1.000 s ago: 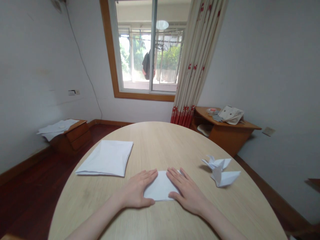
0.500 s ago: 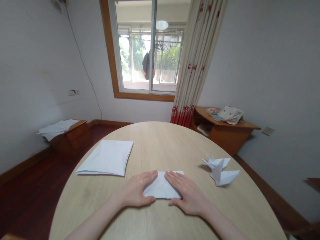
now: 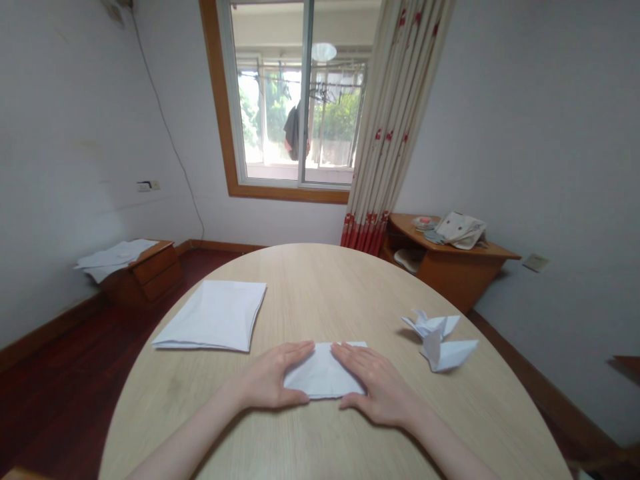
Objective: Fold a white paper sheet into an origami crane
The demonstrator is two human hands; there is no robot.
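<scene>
Round wooden table (image 3: pixel 310 287), pale top; a small folded white paper (image 3: pixel 324 375) lies flat on it, midway between the left and right edges, well in from the far edge. Left hand (image 3: pixel 274 375) and right hand (image 3: pixel 373 381) rest on its 2 sides, palms down, fingers stretched and lightly together, thumbs out by the paper's near edge; neither grips. Paper looks light and thin, several layers likely, so probably stiffer at the folds than across the middle; would crease or tear easily, and may slide on the smooth top unless pressed. Best hold, by judgement: fingertips flat near the side edges, or a pinch at a corner. Near the surface's left edge, a larger white folded sheet (image 3: pixel 215 315); near the right edge, 2 folded paper figures (image 3: pixel 451 356), close together. No brand, label or writing readable; curtain (image 3: pixel 385 133) carries red pattern only.
</scene>
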